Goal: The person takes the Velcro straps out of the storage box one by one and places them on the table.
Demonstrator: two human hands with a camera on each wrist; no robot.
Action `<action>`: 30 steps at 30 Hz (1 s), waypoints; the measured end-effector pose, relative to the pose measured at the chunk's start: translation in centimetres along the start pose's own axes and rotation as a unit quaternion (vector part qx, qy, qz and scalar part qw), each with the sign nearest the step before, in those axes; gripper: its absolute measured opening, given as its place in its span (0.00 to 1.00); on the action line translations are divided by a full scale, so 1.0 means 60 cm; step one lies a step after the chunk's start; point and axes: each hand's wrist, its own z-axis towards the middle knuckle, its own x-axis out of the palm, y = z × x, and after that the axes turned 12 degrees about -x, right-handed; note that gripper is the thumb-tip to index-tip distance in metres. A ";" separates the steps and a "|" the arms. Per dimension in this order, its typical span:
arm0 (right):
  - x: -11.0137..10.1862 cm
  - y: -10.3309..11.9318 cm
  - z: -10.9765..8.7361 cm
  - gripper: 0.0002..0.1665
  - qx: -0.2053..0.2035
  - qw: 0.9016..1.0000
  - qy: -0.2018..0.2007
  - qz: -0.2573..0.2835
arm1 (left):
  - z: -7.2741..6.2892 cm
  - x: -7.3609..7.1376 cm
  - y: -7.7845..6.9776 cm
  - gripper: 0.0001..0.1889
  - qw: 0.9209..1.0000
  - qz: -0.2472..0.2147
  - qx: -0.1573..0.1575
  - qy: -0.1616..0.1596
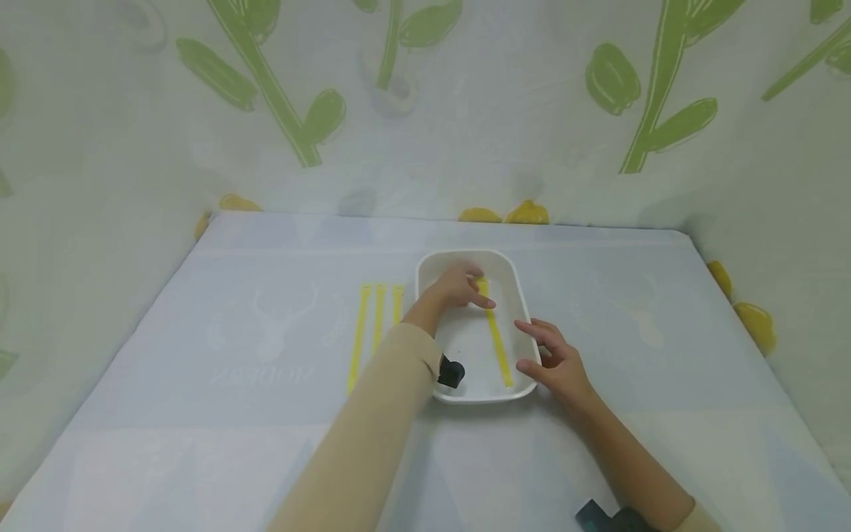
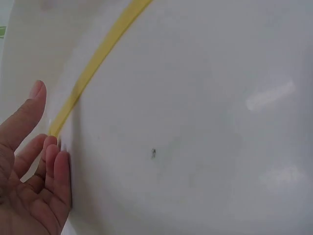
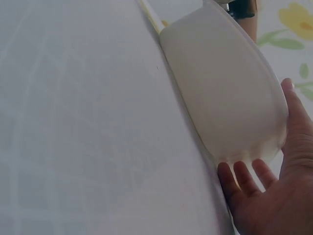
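Observation:
A white oblong tray [image 1: 459, 347] stands on the table, and a narrow yellow strip [image 1: 496, 340] lies lengthwise inside it. My left hand [image 1: 457, 287] reaches into the tray at the strip's far end. In the left wrist view its fingertips are right at the end of the strip, with the thumb raised apart from them. My right hand [image 1: 558, 362] holds the tray's right side. Its thumb and index finger reach over the rim, while the right wrist view shows other fingers [image 3: 246, 178] against the outer wall.
Three more yellow strips [image 1: 361, 332] lie side by side on the table left of the tray, partly covered by my left sleeve [image 1: 372, 414]. A pale patterned cloth [image 1: 266, 384] covers the table. Curtains with green leaf prints [image 1: 479, 111] hang behind and at the sides.

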 end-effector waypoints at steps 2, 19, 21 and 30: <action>-0.002 -0.001 -0.001 0.33 0.005 1.000 0.004 -0.013 | 0.003 0.003 0.000 0.36 1.000 -0.005 0.008 0.001; -0.005 0.002 -0.004 0.33 -0.003 0.999 0.001 -0.033 | 0.009 0.025 0.006 0.34 0.984 0.145 0.045 -0.090; -0.004 0.003 -0.004 0.33 -0.001 0.999 0.002 -0.033 | 0.008 0.024 0.005 0.32 0.985 0.143 0.044 -0.092; 0.001 0.001 0.002 0.32 0.014 1.000 0.003 -0.012 | 0.022 0.018 0.008 0.24 0.991 0.094 0.034 -0.094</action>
